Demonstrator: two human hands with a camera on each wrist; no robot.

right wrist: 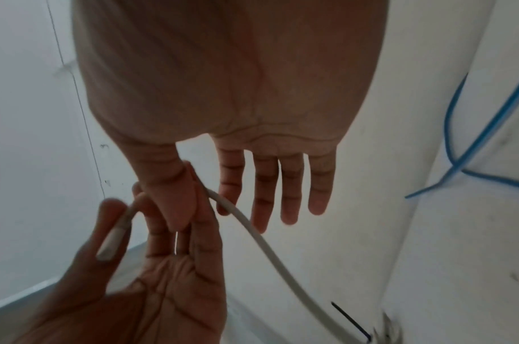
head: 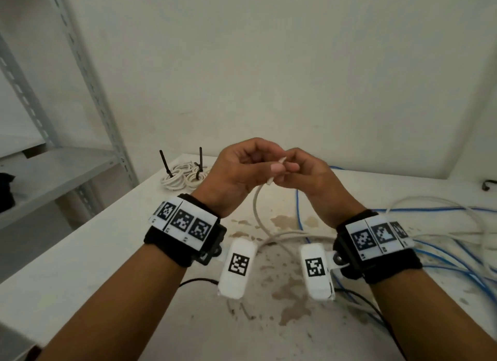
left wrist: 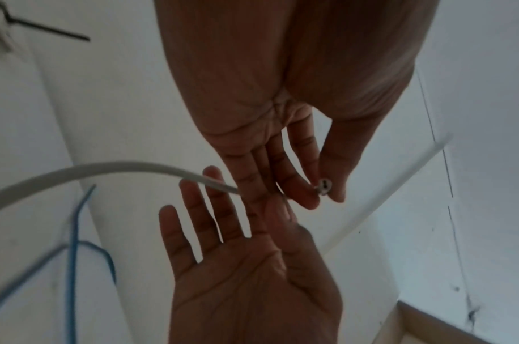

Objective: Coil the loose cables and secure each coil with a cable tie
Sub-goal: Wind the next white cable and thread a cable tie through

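- Two hands met above the tabletop (head: 80, 253): the left hand (head: 236, 172) and the right hand (head: 309, 177), each wearing one black wristband with printed markers.
- One white cable (head: 256, 207) ran up from the tabletop to the hands; its cut end (left wrist: 323, 185) was pinched between the left thumb and forefinger.
- The other left fingers (left wrist: 261, 177) were only loosely bent, not wrapped round the cable.
- The right thumb and forefinger pinched the same cable just beside the left hand's grip; the other three right fingers (right wrist: 290, 193) hung straight and apart.
- Two finished white coils (head: 185, 177) lay side by side at the far left of the tabletop, each bound with one black tie (head: 165, 163) whose tail stuck upward.
- Loose blue cables (head: 443, 255) and more white cable sprawled on the right of the tabletop; I could not count the strands, since they overlapped.
- Two white marker blocks hung below the wrists, one per wrist.
- One thin black lead (head: 199, 280) crossed the tabletop beneath the left wrist.
- Brown stains (head: 290, 293) marked the tabletop between the forearms.
- One grey metal shelf (head: 53, 169) stood to the left.
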